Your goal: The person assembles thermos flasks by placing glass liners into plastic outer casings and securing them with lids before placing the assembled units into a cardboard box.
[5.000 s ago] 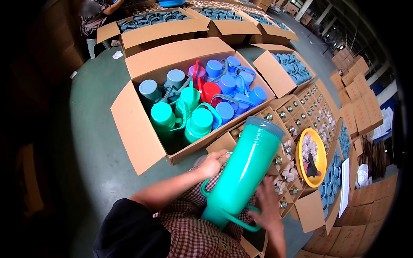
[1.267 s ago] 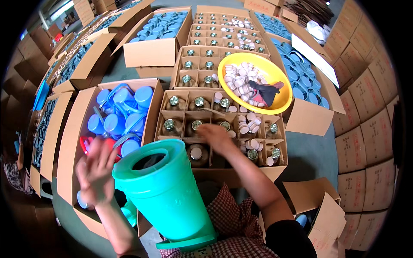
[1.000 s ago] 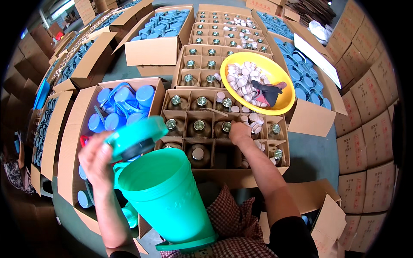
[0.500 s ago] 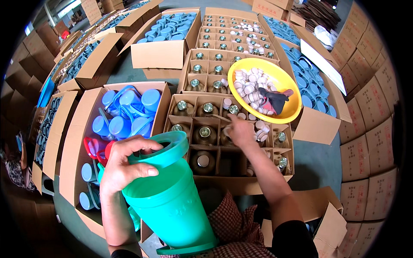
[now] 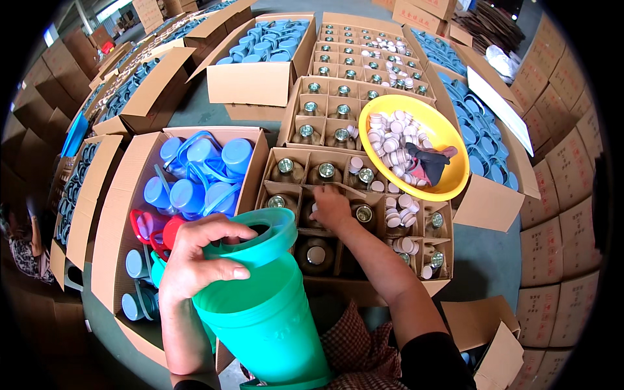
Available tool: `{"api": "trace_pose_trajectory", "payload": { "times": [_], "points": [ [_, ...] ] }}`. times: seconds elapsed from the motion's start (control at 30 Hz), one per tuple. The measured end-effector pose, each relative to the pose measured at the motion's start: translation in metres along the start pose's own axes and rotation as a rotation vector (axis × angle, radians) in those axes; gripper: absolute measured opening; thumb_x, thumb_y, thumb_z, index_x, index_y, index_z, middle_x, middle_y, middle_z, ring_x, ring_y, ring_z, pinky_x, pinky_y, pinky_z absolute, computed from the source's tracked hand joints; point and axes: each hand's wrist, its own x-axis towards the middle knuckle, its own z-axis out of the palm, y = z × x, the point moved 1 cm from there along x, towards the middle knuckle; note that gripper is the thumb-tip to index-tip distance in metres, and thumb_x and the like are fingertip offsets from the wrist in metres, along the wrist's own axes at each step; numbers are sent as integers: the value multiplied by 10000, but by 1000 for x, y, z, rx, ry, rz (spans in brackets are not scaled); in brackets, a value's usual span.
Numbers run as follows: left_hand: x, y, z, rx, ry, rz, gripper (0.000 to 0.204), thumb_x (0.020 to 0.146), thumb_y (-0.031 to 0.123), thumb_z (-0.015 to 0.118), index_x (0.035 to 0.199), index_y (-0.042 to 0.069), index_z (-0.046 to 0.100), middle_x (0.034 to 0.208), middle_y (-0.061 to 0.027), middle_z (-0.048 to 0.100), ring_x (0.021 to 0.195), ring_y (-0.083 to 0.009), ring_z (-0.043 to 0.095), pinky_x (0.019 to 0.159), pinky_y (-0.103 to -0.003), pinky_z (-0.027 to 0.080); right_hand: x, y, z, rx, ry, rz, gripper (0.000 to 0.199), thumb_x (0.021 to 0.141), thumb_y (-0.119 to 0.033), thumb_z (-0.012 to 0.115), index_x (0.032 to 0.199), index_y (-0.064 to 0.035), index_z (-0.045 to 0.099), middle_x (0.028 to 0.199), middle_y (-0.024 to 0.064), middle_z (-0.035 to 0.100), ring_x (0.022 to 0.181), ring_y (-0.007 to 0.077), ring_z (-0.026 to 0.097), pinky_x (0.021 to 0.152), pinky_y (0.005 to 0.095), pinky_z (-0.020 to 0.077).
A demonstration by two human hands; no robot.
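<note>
A tall green plastic jug (image 5: 270, 325) stands upright against my lap at the lower middle. My left hand (image 5: 195, 260) grips its green lid (image 5: 263, 229), which sits tilted on the jug's rim. My right hand (image 5: 330, 207) reaches down into a divided cardboard box (image 5: 364, 292) of silver glass flask liners, its fingers closed around one liner whose top is hidden by the hand.
A yellow bowl (image 5: 448, 182) of white caps and a dark cloth rests on the liner box. To the left, an open carton (image 5: 110, 227) holds blue, red and green jugs. More cartons of blue jugs and liners surround me, with stacked boxes at right.
My left hand brought the green lid from the air onto the jug's rim. My right hand stayed in the liner box, shifting slightly toward me.
</note>
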Motion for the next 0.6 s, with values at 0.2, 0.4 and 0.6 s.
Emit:
{"api": "trace_pose_trajectory", "payload": {
  "times": [0.2, 0.4, 0.6],
  "points": [
    [7, -4, 1, 2, -4, -1, 473, 557, 188, 809, 982, 26, 677, 824, -73, 615, 758, -170, 578, 693, -274, 431, -6, -8, 12, 40, -92, -80, 468, 667, -262, 754, 1040, -82, 534, 1057, 180, 499, 991, 378, 528, 750, 450, 508],
    [13, -12, 7, -109, 143, -49, 396, 625, 157, 772, 971, -5, 669, 856, -72, 644, 784, -148, 595, 725, -270, 451, 0, -7, 32, 5, -145, -21, 462, 676, -172, 735, 1079, -86, 524, 1074, 174, 476, 995, 368, 516, 744, 456, 521],
    [29, -65, 2, -768, 640, 45, 473, 759, 321, 687, 1091, 0, 585, 960, -68, 635, 868, -165, 597, 816, -283, 465, -7, -14, 13, 80, -169, 5, 713, 667, -117, 722, 1305, -144, 405, 1148, 179, 469, 1066, 387, 480, 804, 454, 512]
  ]
}}
